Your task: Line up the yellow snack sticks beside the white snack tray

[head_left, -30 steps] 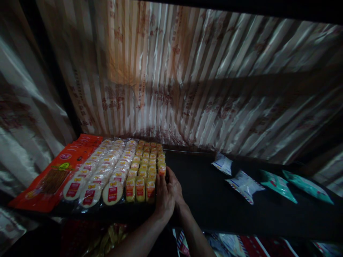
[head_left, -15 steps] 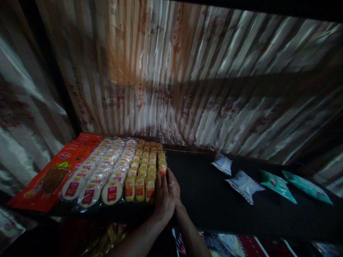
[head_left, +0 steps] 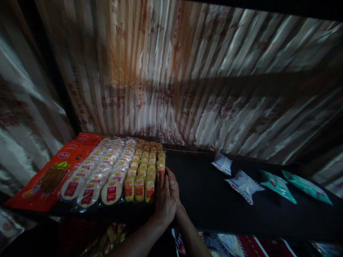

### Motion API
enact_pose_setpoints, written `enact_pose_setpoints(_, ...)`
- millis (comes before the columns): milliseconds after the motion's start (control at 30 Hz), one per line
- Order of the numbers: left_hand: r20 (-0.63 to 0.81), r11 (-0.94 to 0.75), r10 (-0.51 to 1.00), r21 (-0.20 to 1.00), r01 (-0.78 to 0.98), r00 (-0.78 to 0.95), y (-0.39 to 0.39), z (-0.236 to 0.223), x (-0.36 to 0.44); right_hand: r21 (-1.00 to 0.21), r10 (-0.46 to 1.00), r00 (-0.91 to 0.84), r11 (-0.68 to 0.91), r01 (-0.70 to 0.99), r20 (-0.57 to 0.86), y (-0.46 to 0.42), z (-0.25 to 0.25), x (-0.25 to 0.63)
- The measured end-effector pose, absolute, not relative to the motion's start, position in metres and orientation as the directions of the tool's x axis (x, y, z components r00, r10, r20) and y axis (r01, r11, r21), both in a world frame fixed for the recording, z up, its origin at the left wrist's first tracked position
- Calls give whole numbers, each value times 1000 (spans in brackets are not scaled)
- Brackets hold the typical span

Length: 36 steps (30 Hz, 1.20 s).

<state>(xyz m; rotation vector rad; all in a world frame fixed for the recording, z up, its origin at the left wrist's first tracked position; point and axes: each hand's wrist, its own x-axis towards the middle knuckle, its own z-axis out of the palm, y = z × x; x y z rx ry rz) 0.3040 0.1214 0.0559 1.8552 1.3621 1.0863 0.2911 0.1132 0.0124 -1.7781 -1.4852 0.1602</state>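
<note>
Several small yellow-wrapped snack packs [head_left: 139, 188] stand in close columns on a black shelf. My left hand [head_left: 164, 200] lies along their right side with its fingers stretched forward. Its fingertips touch the front pack [head_left: 160, 167] of the rightmost column, which ends farther back than its neighbours. My right hand [head_left: 173, 188] is pressed against the outside of my left hand, its fingers also straight and pointing forward. Whatever might lie between the palms is hidden. Left of the yellow packs, round white rice crackers [head_left: 111, 192] in clear wrappers stand in overlapping rows.
Flat orange snack bags [head_left: 50, 175] lie at the shelf's left end. On the right are two white pillow packs [head_left: 245, 186] and two green packs [head_left: 278, 186]. Striped plastic sheeting [head_left: 166, 71] hangs behind the black shelf [head_left: 203, 200]. More packages [head_left: 230, 244] show below.
My hands shift very slightly, staying pressed together at the yellow packs' right side. The front pack of the rightmost column sits slightly farther left and back.
</note>
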Motion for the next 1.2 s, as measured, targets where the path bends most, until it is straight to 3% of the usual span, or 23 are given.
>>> enact_pose_setpoints(333, 103, -143, 988, 879, 454, 111, 112, 93, 294, -756, 890, 326, 31, 654, 318, 122, 59, 321)
enact_pose_setpoints(433, 34, -97, 989, 885, 455, 144, 107, 99, 267, -782, 870, 405, -35, 622, 283, 123, 65, 326)
enact_pose_setpoints(667, -118, 20, 964, 925, 379, 237, 98, 107, 232, -912, 861, 488, -76, 404, 145, 136, 73, 329)
enact_pose_setpoints(967, -33, -18, 975, 974, 227, 219, 97, 87, 234, -940, 904, 402, -2, 341, 144, 160, 87, 315)
enact_pose_setpoints(1200, -25, -25, 977, 973, 231, 211, 98, 79, 237, -928, 906, 399, -18, 372, 142, 159, 93, 314)
